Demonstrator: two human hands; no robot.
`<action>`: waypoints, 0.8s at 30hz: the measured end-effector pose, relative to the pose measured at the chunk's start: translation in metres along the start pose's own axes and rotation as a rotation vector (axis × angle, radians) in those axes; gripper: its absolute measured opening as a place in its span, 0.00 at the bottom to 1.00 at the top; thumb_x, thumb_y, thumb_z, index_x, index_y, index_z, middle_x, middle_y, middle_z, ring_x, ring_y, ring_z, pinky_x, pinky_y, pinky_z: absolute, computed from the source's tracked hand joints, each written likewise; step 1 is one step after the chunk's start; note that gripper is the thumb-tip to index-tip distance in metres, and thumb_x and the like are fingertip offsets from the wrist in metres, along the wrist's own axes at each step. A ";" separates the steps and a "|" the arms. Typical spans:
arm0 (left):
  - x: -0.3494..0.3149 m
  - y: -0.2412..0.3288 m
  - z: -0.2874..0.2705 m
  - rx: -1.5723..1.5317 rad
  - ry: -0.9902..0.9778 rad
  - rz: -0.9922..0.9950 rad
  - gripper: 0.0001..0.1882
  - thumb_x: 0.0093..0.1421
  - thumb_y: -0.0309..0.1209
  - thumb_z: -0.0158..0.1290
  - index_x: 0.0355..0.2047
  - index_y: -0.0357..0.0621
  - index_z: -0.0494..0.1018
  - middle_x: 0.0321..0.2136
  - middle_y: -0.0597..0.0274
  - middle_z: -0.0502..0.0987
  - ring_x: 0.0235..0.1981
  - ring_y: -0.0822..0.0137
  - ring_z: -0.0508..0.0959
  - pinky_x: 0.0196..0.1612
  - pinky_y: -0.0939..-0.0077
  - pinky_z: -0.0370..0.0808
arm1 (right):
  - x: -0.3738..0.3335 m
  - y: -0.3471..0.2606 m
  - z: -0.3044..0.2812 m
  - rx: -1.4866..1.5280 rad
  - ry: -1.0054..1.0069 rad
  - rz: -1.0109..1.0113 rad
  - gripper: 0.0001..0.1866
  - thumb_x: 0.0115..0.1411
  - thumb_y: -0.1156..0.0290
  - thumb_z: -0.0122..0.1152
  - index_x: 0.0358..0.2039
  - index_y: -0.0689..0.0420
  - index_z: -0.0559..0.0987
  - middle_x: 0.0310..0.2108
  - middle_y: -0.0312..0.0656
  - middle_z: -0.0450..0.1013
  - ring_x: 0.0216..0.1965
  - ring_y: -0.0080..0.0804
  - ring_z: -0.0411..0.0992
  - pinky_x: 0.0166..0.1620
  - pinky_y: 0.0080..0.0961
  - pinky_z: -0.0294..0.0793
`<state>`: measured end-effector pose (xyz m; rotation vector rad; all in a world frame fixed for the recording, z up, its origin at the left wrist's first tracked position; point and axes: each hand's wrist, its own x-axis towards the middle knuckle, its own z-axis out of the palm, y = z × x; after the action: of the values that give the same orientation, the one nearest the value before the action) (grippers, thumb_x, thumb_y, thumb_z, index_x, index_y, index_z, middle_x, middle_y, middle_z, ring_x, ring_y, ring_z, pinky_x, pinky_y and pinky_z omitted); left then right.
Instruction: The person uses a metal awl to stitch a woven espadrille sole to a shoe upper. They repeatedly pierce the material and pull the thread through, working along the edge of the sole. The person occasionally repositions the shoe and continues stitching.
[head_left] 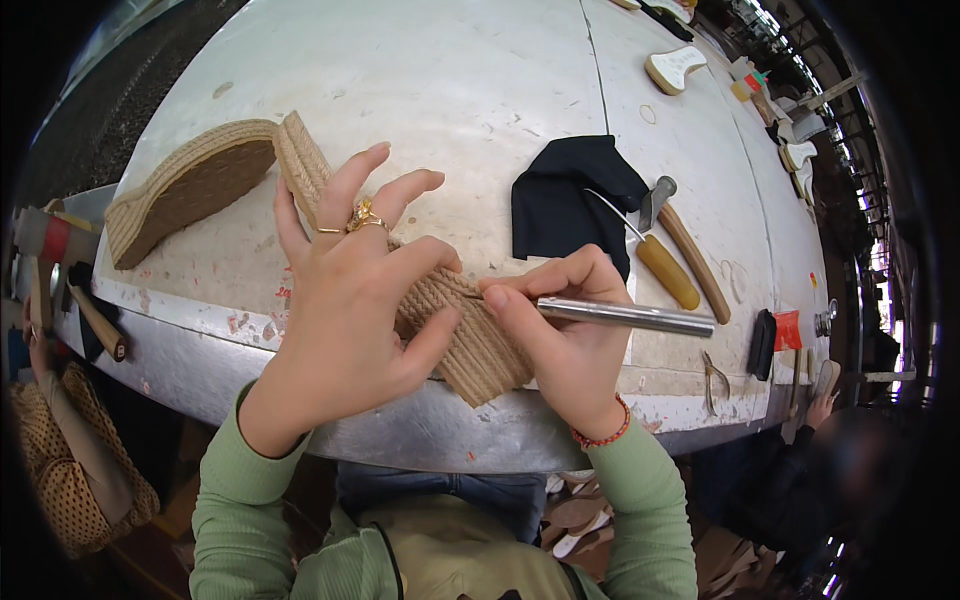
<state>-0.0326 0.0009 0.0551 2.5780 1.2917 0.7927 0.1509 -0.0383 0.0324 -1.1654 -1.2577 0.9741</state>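
My left hand (350, 300), with gold rings, presses down on a braided jute shoe sole (470, 345) that stands on its edge near the front of the metal-edged worktable (440, 80). My right hand (560, 335) holds a slim silver metal tool (625, 315) like a pen, its tip touching the sole's rope side near my left thumb. The sole's far end (300, 160) sticks out beyond my left fingers. A second jute sole (185, 190) lies flat to the left, touching that far end.
A black cloth (570, 195) lies right of centre, with a yellow-handled awl (665, 268) and a wooden-handled hammer (690, 245) beside it. Pliers (712, 378), a black case (762, 343) and white soles (675, 68) sit further right. Other people sit at both sides.
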 end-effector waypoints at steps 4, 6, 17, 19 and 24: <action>0.001 -0.001 0.000 -0.011 0.002 0.032 0.10 0.43 0.35 0.61 0.27 0.51 0.77 0.56 0.58 0.68 0.66 0.48 0.53 0.60 0.29 0.35 | 0.000 0.007 0.000 0.230 0.031 -0.061 0.11 0.54 0.83 0.65 0.27 0.61 0.69 0.28 0.46 0.78 0.36 0.27 0.78 0.38 0.19 0.77; 0.000 -0.002 0.001 -0.008 0.008 0.035 0.10 0.43 0.35 0.61 0.27 0.50 0.76 0.56 0.57 0.68 0.65 0.48 0.53 0.59 0.25 0.35 | 0.000 0.010 0.000 0.147 -0.012 -0.136 0.12 0.54 0.84 0.65 0.27 0.61 0.69 0.29 0.46 0.78 0.37 0.30 0.79 0.39 0.21 0.78; -0.002 -0.001 0.001 -0.024 -0.010 0.004 0.10 0.41 0.35 0.60 0.27 0.51 0.77 0.57 0.59 0.68 0.66 0.48 0.53 0.62 0.39 0.36 | -0.003 0.011 0.004 -0.026 0.003 -0.227 0.12 0.53 0.83 0.66 0.25 0.62 0.69 0.29 0.47 0.78 0.35 0.29 0.79 0.36 0.19 0.77; -0.002 -0.001 0.000 -0.024 -0.017 0.004 0.11 0.41 0.35 0.60 0.27 0.52 0.77 0.57 0.59 0.68 0.66 0.48 0.53 0.62 0.39 0.36 | -0.003 0.010 0.004 -0.050 0.030 -0.200 0.12 0.54 0.82 0.66 0.27 0.62 0.69 0.29 0.46 0.78 0.33 0.25 0.78 0.34 0.17 0.76; -0.002 -0.003 0.002 -0.014 -0.004 0.013 0.10 0.42 0.36 0.60 0.27 0.52 0.77 0.57 0.60 0.69 0.66 0.48 0.53 0.62 0.37 0.35 | 0.004 0.004 0.001 0.122 0.024 0.026 0.14 0.54 0.81 0.67 0.32 0.60 0.67 0.30 0.44 0.77 0.32 0.17 0.75 0.33 0.13 0.74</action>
<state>-0.0345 0.0013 0.0517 2.5788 1.2645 0.7954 0.1505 -0.0338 0.0293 -1.0978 -1.1509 1.0387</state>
